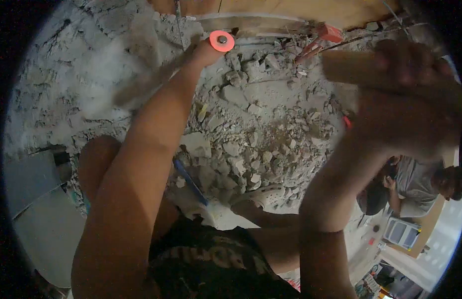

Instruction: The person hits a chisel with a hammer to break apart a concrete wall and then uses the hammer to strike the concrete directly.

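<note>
My left hand [207,53] is closed around a tool at the upper middle, just behind a round orange guard [222,41] with a metal end at its centre. The guard hides most of the fingers. At the upper right my right hand [407,62], blurred, is raised with its fingers wrapped round a wooden handle or block [348,67]. A red-headed tool [330,33] lies beyond the rubble between the two hands. Broken grey rubble [261,134] covers the ground below them.
A rough grey wall or slab [66,74] fills the left side. A blue bar [190,182] lies near my legs. Another person [415,187] is at the right, near a grey plastic container [401,232]. Wooden boards [270,10] run along the top.
</note>
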Demonstrator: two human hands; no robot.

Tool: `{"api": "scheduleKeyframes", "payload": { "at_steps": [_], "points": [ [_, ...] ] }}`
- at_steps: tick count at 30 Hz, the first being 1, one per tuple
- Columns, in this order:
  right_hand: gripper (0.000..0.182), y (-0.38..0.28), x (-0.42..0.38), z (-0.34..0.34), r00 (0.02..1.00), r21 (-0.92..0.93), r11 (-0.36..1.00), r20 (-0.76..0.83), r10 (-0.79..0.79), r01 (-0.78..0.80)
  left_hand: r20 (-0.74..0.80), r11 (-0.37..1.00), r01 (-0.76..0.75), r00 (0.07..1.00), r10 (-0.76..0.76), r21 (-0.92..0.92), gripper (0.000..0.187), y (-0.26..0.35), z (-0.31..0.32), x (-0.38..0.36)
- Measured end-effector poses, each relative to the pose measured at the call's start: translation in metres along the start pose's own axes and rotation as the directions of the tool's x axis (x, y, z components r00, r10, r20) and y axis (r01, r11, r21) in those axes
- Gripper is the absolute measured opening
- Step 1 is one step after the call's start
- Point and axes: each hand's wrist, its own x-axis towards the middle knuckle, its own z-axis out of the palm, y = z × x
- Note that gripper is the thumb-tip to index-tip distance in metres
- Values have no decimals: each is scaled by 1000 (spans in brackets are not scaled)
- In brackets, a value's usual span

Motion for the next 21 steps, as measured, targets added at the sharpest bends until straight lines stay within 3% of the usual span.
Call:
{"api": "scheduleKeyframes", "payload": {
  "at_steps": [1,2,3,4,5,6,7,9,10,11,13,15,17,18,19,20,21],
  "points": [
    [38,36,-21,-8,985,42,997,-164,-51,58,0,1000,2,1000,-2,0,47,-2,1,0],
    [38,86,-55,-25,917,-213,977,-392,-66,-21,-38,996,-85,996,84,-32,45,-4,3,0],
    [41,140,-91,-39,837,-504,801,-548,-7,-323,-78,983,-174,983,169,-60,43,-5,5,-1],
    [44,183,-125,-51,748,-588,522,-644,160,-618,-73,982,-182,981,178,-54,43,-11,12,2],
    [50,205,-144,-54,548,-496,237,-724,418,-836,-149,959,-264,957,247,-103,41,-22,24,5],
    [54,206,-150,-44,606,-471,397,-709,360,-788,-227,927,-346,924,309,-146,39,-21,22,6],
    [54,202,-149,-48,609,-472,405,-713,347,-783,-223,923,-359,920,324,-142,39,-20,16,15],
    [53,177,-158,-40,553,-458,327,-769,320,-826,49,988,-135,990,132,70,42,-23,15,6],
    [52,161,-147,-34,535,-388,413,-774,339,-824,55,987,-145,988,142,70,42,-19,13,6],
    [50,141,-132,-24,521,-317,490,-771,365,-812,17,989,-135,990,137,-56,42,-17,11,4],
    [44,90,-87,10,681,-527,581,-729,68,-621,-165,958,-277,951,262,-80,41,-35,21,8],
    [35,42,-49,13,762,-586,708,-639,-105,-394,-99,982,-189,977,189,14,41,-15,6,-1],
    [22,-23,-2,-7,939,-449,893,-303,-162,9,-41,991,-86,995,91,107,41,-4,0,-9],
    [22,-19,2,-2,959,-376,921,-214,-188,97,-61,992,-97,993,102,82,41,-6,0,-8],
    [22,-16,5,3,970,-287,943,-122,-212,170,-78,993,-107,991,111,55,41,-9,3,-9],
    [22,-1,-7,-2,982,-94,985,-113,-154,144,-82,995,-89,992,93,45,41,-10,8,-12],
    [25,38,-36,-15,973,10,998,-221,-61,65,-114,994,-106,987,110,35,40,-11,10,-10]
  ]
}}
